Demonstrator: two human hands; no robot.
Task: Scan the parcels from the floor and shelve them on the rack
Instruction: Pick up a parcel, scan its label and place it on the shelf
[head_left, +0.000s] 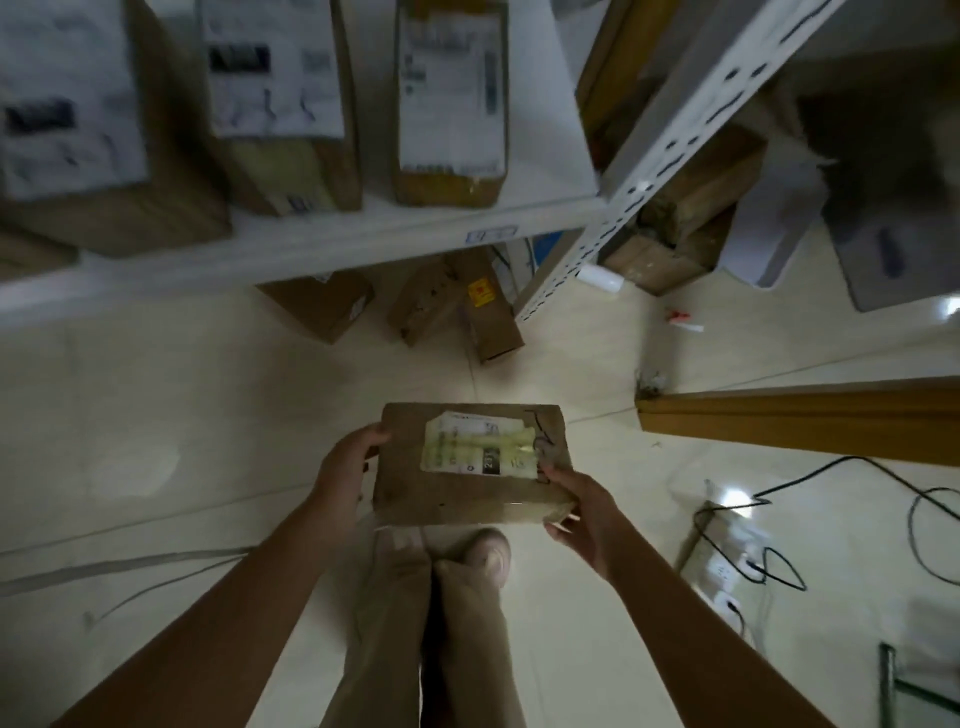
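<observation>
I hold a flat brown cardboard parcel (415, 483) in front of me, above my legs, its white taped label facing up. My left hand (345, 467) grips its left edge. My right hand (584, 512) grips its near right corner. The white metal rack (332, 239) stands ahead at the top, its shelf carrying three labelled brown parcels: a large one (93, 130) at the left, one (283, 104) in the middle and a narrow one (451, 104) at the right. No scanner is in view.
Under the shelf, several brown boxes (467, 312) lie on the pale tiled floor. The rack's perforated upright (639, 171) slants at the right, with more boxes (680, 218) behind it. A wooden frame (800, 415), black cables (810, 478) and a power strip (722, 577) lie at the right.
</observation>
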